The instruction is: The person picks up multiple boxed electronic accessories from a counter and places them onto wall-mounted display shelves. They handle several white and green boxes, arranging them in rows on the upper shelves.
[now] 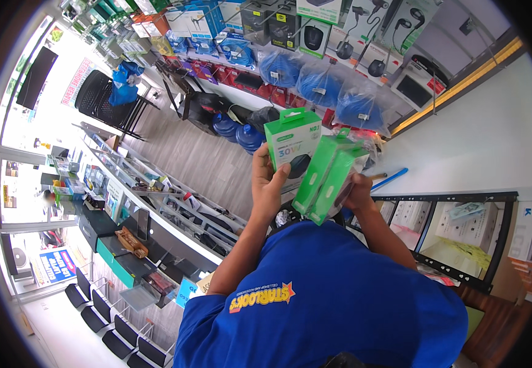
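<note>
My left hand (268, 184) grips a green and white retail box (291, 138) with a dark device pictured on its front, thumb across the front. My right hand (358, 192) is closed around the side of a pair of green boxes (326, 178), pressed together side by side with their narrow green sides turned up. The pair's near corner overlaps the lower right of the left box. The fingers of my right hand are partly hidden behind the pair.
Bagged coils of blue cable (318, 83) and boxed accessories hang on the wall ahead. Blue water jugs (248, 137) stand on the floor below. A long glass display counter (174, 202) runs along the left. A black-framed shelf (490, 245) with boxes is at the right.
</note>
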`<control>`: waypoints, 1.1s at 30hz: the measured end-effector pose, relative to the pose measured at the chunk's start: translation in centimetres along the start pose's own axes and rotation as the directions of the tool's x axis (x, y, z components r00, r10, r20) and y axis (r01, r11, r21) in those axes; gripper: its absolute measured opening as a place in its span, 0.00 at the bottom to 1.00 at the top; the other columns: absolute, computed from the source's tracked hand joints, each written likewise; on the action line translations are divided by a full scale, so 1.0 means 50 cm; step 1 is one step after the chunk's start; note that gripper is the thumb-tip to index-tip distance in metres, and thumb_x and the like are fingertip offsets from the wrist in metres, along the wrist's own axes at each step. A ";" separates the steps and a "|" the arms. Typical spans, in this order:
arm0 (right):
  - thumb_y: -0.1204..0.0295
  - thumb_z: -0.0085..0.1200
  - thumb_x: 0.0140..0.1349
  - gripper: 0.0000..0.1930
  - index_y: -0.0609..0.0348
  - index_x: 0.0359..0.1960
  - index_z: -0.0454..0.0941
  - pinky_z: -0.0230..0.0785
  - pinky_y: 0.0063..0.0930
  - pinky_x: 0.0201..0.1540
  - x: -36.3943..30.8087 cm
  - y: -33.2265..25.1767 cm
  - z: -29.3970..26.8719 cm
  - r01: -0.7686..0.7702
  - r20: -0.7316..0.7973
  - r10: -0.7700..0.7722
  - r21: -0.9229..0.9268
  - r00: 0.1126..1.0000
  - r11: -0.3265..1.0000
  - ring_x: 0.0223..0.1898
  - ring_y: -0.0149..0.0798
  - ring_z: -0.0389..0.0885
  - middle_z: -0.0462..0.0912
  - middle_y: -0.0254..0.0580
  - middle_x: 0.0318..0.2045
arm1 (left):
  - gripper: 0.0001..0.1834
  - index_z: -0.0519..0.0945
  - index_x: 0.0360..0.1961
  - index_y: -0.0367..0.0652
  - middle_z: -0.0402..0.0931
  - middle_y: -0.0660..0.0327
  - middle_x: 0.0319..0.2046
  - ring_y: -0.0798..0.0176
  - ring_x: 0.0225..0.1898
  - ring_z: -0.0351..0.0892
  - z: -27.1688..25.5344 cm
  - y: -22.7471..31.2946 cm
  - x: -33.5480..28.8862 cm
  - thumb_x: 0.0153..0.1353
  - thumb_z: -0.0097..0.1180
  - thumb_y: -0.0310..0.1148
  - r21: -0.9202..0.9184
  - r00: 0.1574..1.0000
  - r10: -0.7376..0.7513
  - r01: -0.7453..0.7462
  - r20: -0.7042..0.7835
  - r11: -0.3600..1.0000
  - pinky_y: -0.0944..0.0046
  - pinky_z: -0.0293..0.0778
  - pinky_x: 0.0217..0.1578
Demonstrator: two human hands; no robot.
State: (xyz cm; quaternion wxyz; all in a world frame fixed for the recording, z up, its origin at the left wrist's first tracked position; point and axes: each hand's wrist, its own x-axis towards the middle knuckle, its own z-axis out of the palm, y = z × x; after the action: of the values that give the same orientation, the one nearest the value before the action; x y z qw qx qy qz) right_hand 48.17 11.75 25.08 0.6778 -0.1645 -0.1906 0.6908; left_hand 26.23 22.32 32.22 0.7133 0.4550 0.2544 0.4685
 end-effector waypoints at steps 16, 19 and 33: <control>0.52 0.65 0.58 0.43 0.68 0.70 0.67 0.79 0.50 0.62 0.005 -0.018 -0.013 0.006 0.023 -0.011 0.185 1.000 0.983 0.58 0.53 0.84 0.80 0.57 0.61 | 0.28 0.64 0.73 0.38 0.72 0.54 0.65 0.60 0.67 0.71 0.008 0.028 0.004 0.75 0.53 0.32 0.175 0.998 0.066 -0.064 -0.008 0.983 0.58 0.62 0.70; 0.54 0.65 0.57 0.41 0.68 0.68 0.70 0.79 0.51 0.61 0.009 -0.005 -0.036 -0.073 0.150 0.032 0.275 0.988 0.959 0.55 0.55 0.86 0.84 0.56 0.57 | 0.28 0.65 0.73 0.33 0.72 0.51 0.64 0.60 0.66 0.70 0.011 0.011 0.046 0.83 0.41 0.43 0.386 0.996 0.015 0.022 -0.091 0.922 0.60 0.62 0.68; 0.51 0.66 0.58 0.54 0.61 0.80 0.51 0.69 0.64 0.69 0.011 0.020 -0.071 -0.058 -0.004 0.059 0.114 0.998 0.992 0.71 0.64 0.71 0.61 0.64 0.76 | 0.31 0.70 0.72 0.36 0.78 0.49 0.60 0.58 0.59 0.77 0.068 0.376 0.444 0.83 0.40 0.51 0.541 0.833 0.552 -0.486 0.047 0.687 0.62 0.68 0.63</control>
State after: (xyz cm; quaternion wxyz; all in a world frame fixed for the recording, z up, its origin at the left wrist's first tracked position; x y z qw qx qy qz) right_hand 49.00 12.46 21.52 0.6662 -0.1335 -0.1435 0.7196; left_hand 30.31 43.67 51.86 0.3799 0.6585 0.2767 0.5878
